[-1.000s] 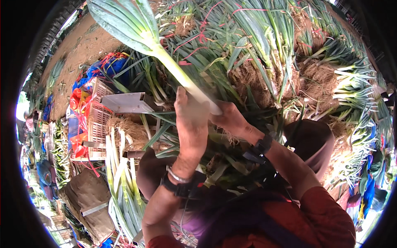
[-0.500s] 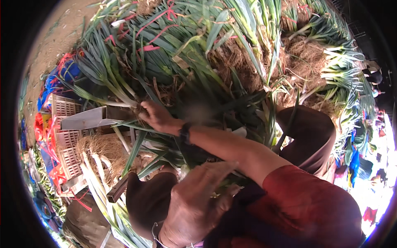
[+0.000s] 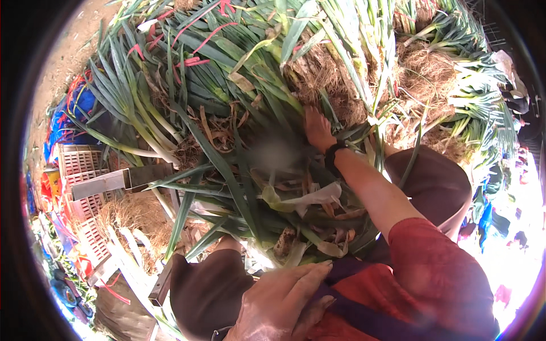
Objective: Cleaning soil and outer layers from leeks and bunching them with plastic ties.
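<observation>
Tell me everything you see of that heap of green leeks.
The heap of long, flat-leaved green leeks spreads ahead, leaves overlapping at different angles. Pale stems end in tangled, fibrous brown roots; a few leaves look yellowed. Thin pinkish-red ties lie among them. The person's bare right grip meets its near edge; whether it holds any is unclear.

No lettering or numbers can be read.

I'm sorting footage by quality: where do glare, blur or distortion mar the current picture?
Head view: glare whites out the area right of the red sleeve; a hazy smudge, perhaps on the lens, blurs a patch below and left of the right hand; fisheye distortion bends the scene toward its black rim.
</observation>
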{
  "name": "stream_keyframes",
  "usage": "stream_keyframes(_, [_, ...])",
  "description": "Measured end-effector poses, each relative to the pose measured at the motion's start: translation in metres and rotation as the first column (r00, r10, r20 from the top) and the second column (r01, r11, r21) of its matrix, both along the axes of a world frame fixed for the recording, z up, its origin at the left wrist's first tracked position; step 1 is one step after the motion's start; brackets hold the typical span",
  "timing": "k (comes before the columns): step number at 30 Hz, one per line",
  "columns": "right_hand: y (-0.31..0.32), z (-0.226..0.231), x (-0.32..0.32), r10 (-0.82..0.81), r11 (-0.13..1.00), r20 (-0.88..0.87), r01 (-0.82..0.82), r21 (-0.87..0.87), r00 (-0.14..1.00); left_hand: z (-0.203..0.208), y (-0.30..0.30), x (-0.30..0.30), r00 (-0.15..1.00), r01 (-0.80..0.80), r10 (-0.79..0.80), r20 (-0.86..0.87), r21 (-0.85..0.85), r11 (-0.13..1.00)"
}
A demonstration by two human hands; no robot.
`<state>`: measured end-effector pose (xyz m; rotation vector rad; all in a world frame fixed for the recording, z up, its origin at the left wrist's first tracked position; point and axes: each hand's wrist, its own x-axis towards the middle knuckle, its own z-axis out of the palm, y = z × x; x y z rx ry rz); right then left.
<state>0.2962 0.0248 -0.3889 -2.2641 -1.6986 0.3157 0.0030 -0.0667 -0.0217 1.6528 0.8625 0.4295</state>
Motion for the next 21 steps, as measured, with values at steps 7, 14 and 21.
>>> stream_keyframes(7, [-0.013, 0.000, 0.026, 0.162, 0.948, -0.107, -0.185, -0.258, 0.981, 0.000, 0.009, 0.016, 0.999, 0.036, -0.036, -0.012, 0.031, 0.999])
stream_keyframes(14, [0.004, 0.093, 0.007, -0.164, 0.912, -0.750, -0.192, -0.363, 0.640, -0.001, 0.009, 0.031, 0.988, 0.145, -0.147, 0.035, 0.052, 0.988])
stream_keyframes(21, [-0.057, 0.103, 0.002, -0.066, 0.932, -0.835, -0.265, -0.247, 0.547, -0.015, -0.011, 0.032, 0.984, 0.169, -0.160, -0.077, 0.121, 0.978])
